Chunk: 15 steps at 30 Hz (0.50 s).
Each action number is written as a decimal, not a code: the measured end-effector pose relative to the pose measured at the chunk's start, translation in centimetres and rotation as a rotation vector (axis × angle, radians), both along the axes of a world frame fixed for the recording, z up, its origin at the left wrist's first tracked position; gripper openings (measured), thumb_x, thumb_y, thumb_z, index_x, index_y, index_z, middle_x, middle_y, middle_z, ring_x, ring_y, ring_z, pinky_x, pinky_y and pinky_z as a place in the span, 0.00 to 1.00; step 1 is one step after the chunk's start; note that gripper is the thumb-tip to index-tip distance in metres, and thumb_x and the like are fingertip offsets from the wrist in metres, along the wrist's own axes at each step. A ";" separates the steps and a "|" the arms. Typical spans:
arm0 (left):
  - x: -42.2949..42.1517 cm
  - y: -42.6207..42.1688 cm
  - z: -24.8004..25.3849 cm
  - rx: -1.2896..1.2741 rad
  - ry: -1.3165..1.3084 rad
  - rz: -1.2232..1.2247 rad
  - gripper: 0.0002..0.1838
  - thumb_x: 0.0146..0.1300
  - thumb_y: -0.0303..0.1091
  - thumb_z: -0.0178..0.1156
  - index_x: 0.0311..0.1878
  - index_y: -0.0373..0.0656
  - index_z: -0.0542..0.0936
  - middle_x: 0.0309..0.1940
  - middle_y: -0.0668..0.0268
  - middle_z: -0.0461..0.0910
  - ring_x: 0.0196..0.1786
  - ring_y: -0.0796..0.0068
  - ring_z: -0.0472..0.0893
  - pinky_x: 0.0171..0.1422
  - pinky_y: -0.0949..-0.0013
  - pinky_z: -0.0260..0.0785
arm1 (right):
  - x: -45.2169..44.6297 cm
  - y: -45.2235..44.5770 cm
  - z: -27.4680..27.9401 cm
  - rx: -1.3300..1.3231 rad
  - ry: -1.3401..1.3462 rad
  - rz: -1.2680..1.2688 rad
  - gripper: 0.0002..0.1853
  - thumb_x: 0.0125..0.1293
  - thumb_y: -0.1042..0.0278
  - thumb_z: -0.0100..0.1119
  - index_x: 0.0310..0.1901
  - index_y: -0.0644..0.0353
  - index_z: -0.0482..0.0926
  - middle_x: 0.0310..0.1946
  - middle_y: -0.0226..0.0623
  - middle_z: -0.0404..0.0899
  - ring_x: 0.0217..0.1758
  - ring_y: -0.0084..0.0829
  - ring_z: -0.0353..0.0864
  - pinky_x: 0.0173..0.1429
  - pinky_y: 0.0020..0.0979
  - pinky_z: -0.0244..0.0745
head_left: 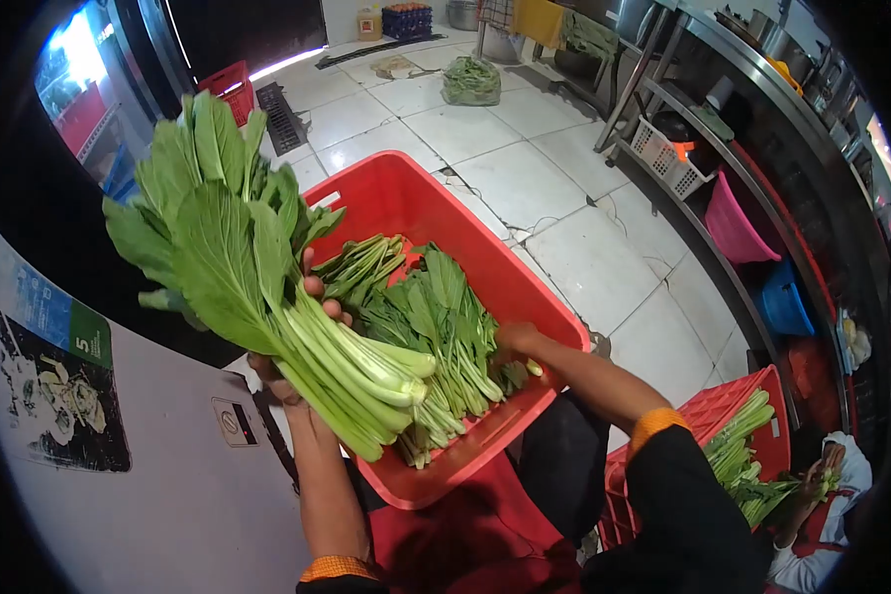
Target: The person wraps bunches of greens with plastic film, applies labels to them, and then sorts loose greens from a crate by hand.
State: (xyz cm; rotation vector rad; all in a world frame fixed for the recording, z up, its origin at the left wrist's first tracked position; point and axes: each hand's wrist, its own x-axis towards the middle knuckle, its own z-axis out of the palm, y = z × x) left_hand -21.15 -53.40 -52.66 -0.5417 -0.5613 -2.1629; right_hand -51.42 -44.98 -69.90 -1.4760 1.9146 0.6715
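A large bunch of leafy greens (342, 346) with thick pale stalks lies across my left hand (279, 384), whose fingers wrap round the stalks from beneath. Its broad leaves point up and left, the cut ends down and right. Below is a red plastic bin (470, 233) resting at my lap, with more loose greens (436, 307) inside. My right hand (513, 342) reaches down inside the bin's right side, against the greens there. Its fingers are mostly hidden, so their grip does not show.
At lower right, a red crate (698, 416) holds more greens beside another person's hand (824, 470). A white appliance (158, 465) stands close on the left. Metal shelving (723, 148) lines the right. A bag of greens (471, 81) sits on the tiled floor (574, 198).
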 end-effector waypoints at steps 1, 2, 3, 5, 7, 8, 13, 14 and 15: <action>0.4 0.1 -0.9 0.043 -0.007 0.021 0.57 0.48 0.39 0.72 0.72 0.33 0.43 0.57 0.50 0.69 0.57 0.49 0.75 0.64 0.50 0.69 | -0.4 0.6 -2.0 0.005 0.072 0.100 0.22 0.48 0.41 0.69 0.36 0.51 0.85 0.37 0.32 0.85 0.41 0.31 0.85 0.45 0.34 0.78; 0.7 0.1 -1.7 0.087 -0.012 0.045 0.56 0.49 0.39 0.71 0.72 0.33 0.44 0.57 0.50 0.69 0.57 0.49 0.75 0.62 0.49 0.71 | -0.7 0.6 -3.4 0.008 0.079 0.107 0.22 0.48 0.41 0.69 0.36 0.51 0.85 0.37 0.32 0.85 0.41 0.31 0.85 0.45 0.34 0.78; 1.3 0.2 -2.4 0.085 -0.053 0.096 0.55 0.49 0.39 0.70 0.72 0.33 0.45 0.55 0.50 0.70 0.57 0.48 0.75 0.60 0.48 0.73 | -0.8 1.0 -4.8 0.123 0.151 0.213 0.20 0.47 0.42 0.70 0.36 0.47 0.85 0.37 0.29 0.85 0.40 0.29 0.85 0.45 0.33 0.78; 2.2 -0.1 -2.7 0.124 -0.077 0.096 0.55 0.49 0.40 0.71 0.72 0.33 0.45 0.55 0.50 0.71 0.57 0.48 0.75 0.60 0.48 0.73 | -3.7 2.0 -13.6 0.302 0.249 0.232 0.12 0.51 0.52 0.68 0.36 0.42 0.86 0.35 0.24 0.85 0.37 0.27 0.85 0.42 0.31 0.79; 3.1 -0.9 -2.7 0.141 -0.114 0.077 0.57 0.48 0.41 0.72 0.72 0.33 0.44 0.55 0.51 0.71 0.56 0.48 0.75 0.60 0.49 0.73 | -2.5 1.4 -8.1 0.289 0.236 0.242 0.11 0.53 0.55 0.64 0.37 0.46 0.85 0.36 0.27 0.85 0.40 0.27 0.85 0.43 0.31 0.79; 3.3 -1.3 -2.8 0.160 -0.121 0.091 0.57 0.48 0.41 0.72 0.72 0.33 0.44 0.55 0.51 0.71 0.56 0.48 0.75 0.60 0.49 0.73 | -1.5 0.9 -4.1 0.256 0.218 0.233 0.11 0.56 0.58 0.61 0.38 0.49 0.85 0.38 0.30 0.84 0.42 0.27 0.84 0.44 0.32 0.79; 2.8 -1.5 -3.1 0.138 -0.054 0.108 0.57 0.47 0.44 0.73 0.72 0.32 0.46 0.54 0.52 0.72 0.54 0.50 0.77 0.59 0.52 0.75 | 3.1 2.5 -0.8 -0.649 0.606 0.688 0.15 0.46 0.69 0.63 0.38 0.61 0.80 0.34 0.37 0.80 0.40 0.34 0.82 0.36 0.39 0.77; 2.7 -1.6 -3.2 0.128 -0.066 0.117 0.58 0.46 0.44 0.73 0.72 0.32 0.46 0.53 0.52 0.72 0.54 0.50 0.78 0.59 0.52 0.76 | 4.3 1.7 0.3 -0.676 0.121 0.791 0.14 0.49 0.70 0.59 0.39 0.64 0.78 0.32 0.39 0.76 0.36 0.38 0.79 0.34 0.39 0.75; 2.4 -1.4 -3.2 0.142 -0.068 0.127 0.58 0.46 0.45 0.73 0.71 0.31 0.46 0.53 0.52 0.72 0.53 0.51 0.79 0.58 0.53 0.76 | 7.3 1.4 2.8 -0.525 -0.120 0.770 0.11 0.60 0.68 0.51 0.42 0.60 0.77 0.39 0.42 0.79 0.44 0.41 0.82 0.40 0.42 0.78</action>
